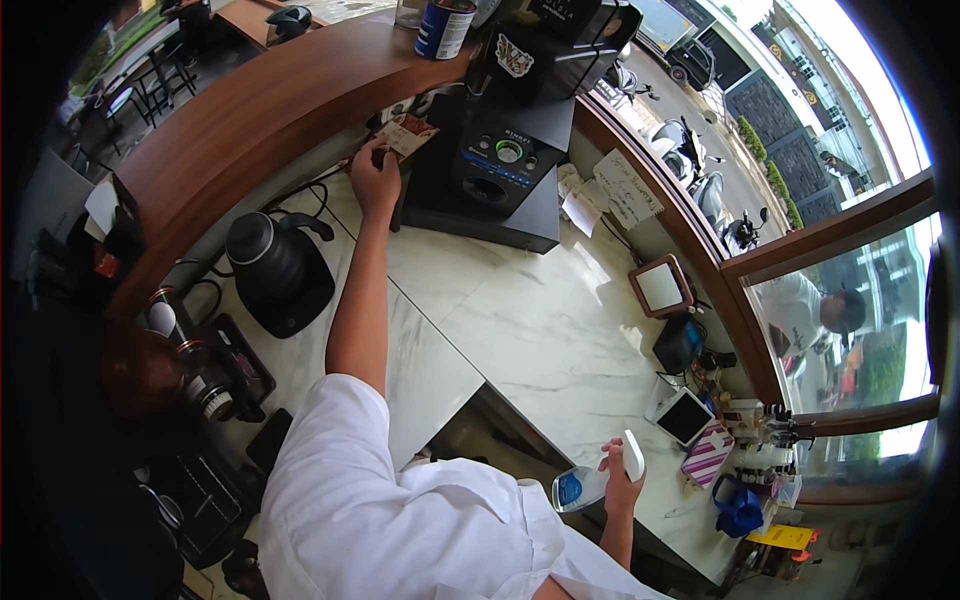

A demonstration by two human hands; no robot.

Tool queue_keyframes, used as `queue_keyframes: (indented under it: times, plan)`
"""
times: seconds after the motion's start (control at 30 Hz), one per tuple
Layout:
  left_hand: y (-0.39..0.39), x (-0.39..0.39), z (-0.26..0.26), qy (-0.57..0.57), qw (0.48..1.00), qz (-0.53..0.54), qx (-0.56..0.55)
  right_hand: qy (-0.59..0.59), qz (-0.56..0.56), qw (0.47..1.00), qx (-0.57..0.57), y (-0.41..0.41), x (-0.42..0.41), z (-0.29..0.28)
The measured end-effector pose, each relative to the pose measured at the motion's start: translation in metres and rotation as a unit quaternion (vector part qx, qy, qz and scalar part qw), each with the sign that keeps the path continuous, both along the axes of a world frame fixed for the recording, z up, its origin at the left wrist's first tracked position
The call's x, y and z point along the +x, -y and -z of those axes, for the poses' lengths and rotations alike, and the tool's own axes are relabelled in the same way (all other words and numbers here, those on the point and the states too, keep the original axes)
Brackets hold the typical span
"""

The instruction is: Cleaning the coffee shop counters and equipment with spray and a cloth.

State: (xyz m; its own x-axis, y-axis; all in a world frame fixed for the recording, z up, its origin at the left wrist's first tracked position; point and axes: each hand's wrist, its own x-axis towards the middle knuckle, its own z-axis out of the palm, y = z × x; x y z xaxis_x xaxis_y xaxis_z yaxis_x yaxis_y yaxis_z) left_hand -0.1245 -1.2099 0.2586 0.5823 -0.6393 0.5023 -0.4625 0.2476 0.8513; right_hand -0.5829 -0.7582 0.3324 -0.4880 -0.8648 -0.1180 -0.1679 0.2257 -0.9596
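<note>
My left hand (377,174) reaches to the back of the counter, beside a black speaker (499,161), with its fingers closed on a small printed card or packet (407,139). Lower right, my right hand (622,480) grips the white trigger head (633,456) of a clear spray bottle (577,489) with a blue label. The bottle lies tilted over the counter's near edge. A black gooseneck kettle (262,247) stands on its base left of my left forearm.
Marble-patterned counter (525,315) with a gap at its inner corner. A wooden ledge (262,97) curves behind. Along the window side are handwritten paper (627,187), a wood-framed square object (661,286), a tablet (684,417), a striped pouch (707,455) and a blue object (737,506). Cables run behind the kettle.
</note>
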Motion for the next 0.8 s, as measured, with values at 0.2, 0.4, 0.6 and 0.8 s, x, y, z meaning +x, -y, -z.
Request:
queue_keyframes:
  times: [0.2, 0.4, 0.6, 0.8]
  plan:
    - [-0.015, -0.025, -0.022, -0.007, 0.996, 0.088, -0.022, -0.008, -0.008, 1.0, 0.02, 0.0, -0.002, 0.004]
    - [0.004, -0.034, 0.037, 0.363, 0.874, 0.234, 0.223, -0.011, -0.007, 1.0, 0.02, 0.004, 0.007, 0.004]
    - [0.043, -0.021, 0.034, 0.352, 0.864, 0.31, 0.18, -0.001, -0.01, 1.0, 0.024, 0.008, 0.008, 0.006]
    - [0.074, -0.021, 0.018, 0.351, 0.856, 0.331, 0.188, 0.005, 0.002, 1.0, 0.02, 0.015, 0.006, 0.012]
